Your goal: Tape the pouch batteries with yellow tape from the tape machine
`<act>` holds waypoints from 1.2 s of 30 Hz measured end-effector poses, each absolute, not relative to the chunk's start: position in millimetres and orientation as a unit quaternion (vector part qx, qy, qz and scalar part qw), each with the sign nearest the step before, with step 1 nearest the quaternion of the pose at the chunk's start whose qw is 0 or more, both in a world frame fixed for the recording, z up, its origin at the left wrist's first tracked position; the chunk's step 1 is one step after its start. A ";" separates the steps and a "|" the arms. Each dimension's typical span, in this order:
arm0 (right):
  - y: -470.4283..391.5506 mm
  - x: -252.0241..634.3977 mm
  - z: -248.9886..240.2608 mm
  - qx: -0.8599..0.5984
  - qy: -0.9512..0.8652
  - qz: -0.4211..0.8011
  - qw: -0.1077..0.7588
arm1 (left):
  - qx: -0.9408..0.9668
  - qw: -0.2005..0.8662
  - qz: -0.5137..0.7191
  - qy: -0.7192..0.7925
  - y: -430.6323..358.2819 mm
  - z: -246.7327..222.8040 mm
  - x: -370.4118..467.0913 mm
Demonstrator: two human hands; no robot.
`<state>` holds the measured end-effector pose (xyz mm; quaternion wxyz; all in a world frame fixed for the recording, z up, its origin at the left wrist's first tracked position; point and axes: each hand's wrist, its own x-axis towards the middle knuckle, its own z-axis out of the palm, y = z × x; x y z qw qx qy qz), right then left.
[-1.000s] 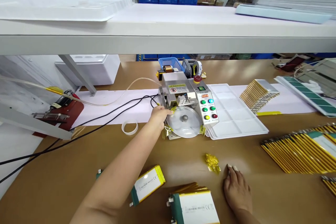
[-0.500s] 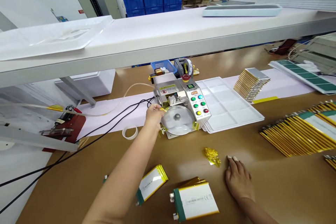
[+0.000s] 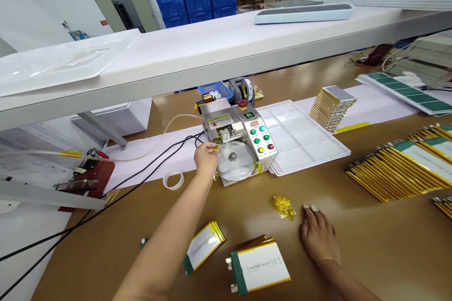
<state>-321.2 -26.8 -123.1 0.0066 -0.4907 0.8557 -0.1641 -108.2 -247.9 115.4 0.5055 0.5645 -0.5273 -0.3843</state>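
My left hand (image 3: 206,160) reaches to the left edge of a clear round disc (image 3: 236,162) on the front of a tape dispensing machine (image 3: 224,117). Its thumb and fingers are pinched together, with a bit of yellow tape (image 3: 215,147) at the tips. More yellow tape clings to the disc's right edge. My right hand (image 3: 319,235) lies flat on the brown table, fingers stretched out. Just left of it sits a crumpled heap of yellow tape (image 3: 283,207). Nearer to me are a stack of white-labelled battery packs (image 3: 263,268) and a smaller stack of packs (image 3: 205,244), partly behind my left forearm.
A shelf (image 3: 197,66) crosses above the table. White trays (image 3: 300,136) lie right of the machine, with stacked flat cells (image 3: 332,106) beyond. A row of battery packs (image 3: 402,169) stands at right. A tape ring (image 3: 173,180) and black cables (image 3: 141,174) are at left.
The camera view has shifted slightly. My left hand stays at the disc's left edge with its fingers pinched, and my right hand still rests flat on the table.
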 end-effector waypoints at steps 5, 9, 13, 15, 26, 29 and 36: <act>-26.5 -320.6 -121.7 -0.492 0.855 -0.162 0.001 | 0.559 0.502 -0.357 -0.555 -248.8 114.9 -107.0; -26.6 -320.4 -122.4 -0.493 0.855 -0.161 -0.001 | 0.549 0.500 -0.333 -0.580 -251.1 114.2 -105.8; -27.0 -320.6 -122.7 -0.492 0.856 -0.156 0.001 | 0.545 0.501 -0.304 -0.600 -252.1 113.3 -105.0; -26.7 -321.0 -122.6 -0.491 0.857 -0.157 0.002 | 0.544 0.501 -0.285 -0.610 -251.1 114.9 -104.9; -23.9 -322.5 -126.0 -0.498 0.853 -0.155 -0.006 | 0.572 0.420 -0.163 -0.685 -236.6 126.5 -107.6; -23.1 -323.5 -127.6 -0.500 0.852 -0.152 -0.005 | 0.596 0.390 -0.093 -0.695 -232.4 124.7 -105.7; -24.2 -322.9 -128.9 -0.502 0.851 -0.151 -0.016 | 0.613 0.371 -0.020 -0.697 -230.0 121.7 -101.6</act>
